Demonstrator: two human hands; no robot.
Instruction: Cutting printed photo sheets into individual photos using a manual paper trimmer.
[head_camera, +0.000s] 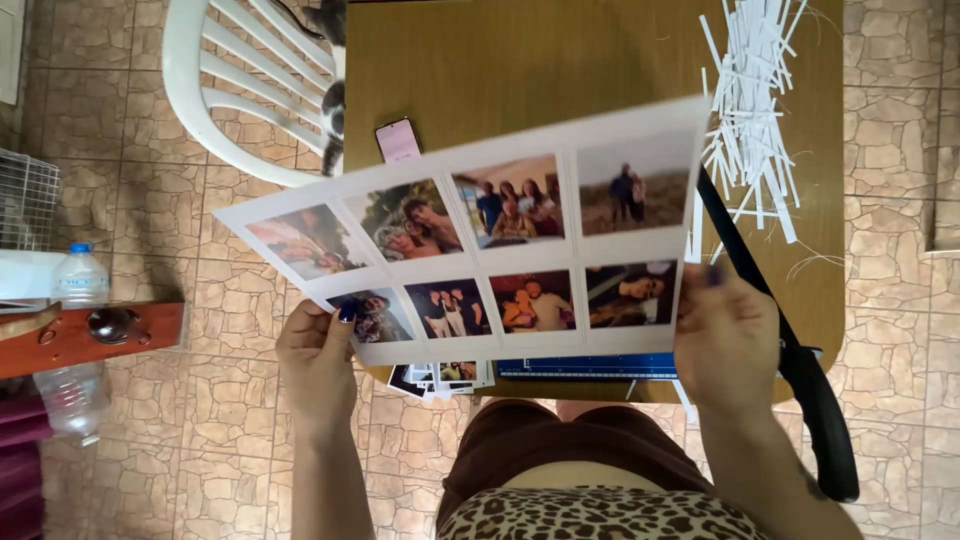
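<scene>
Spreading across the middle of the view, a wooden table (560, 60) stands on a stone-patterned tile floor (220, 440), with a white plastic chair (215, 90) pulled up at its far left corner. Above the table the person holds up a white printed photo sheet (480, 245) with two rows of small pictures, tilted so its right side rises. The left hand (318, 365) pinches the sheet's lower left corner, fingers closed on the paper with the thumb on top. The right hand (725, 340) grips the lower right edge, its fingers closed on the sheet. A black-handled paper trimmer arm (790, 360) runs diagonally behind that hand. White paper strips (750, 110) lie heaped at the table's far right. A plastic water bottle (75, 340) stands at left, a small stack of cut photos (440, 377) lies under the sheet, and a pink phone (398, 140) rests near the chair.
</scene>
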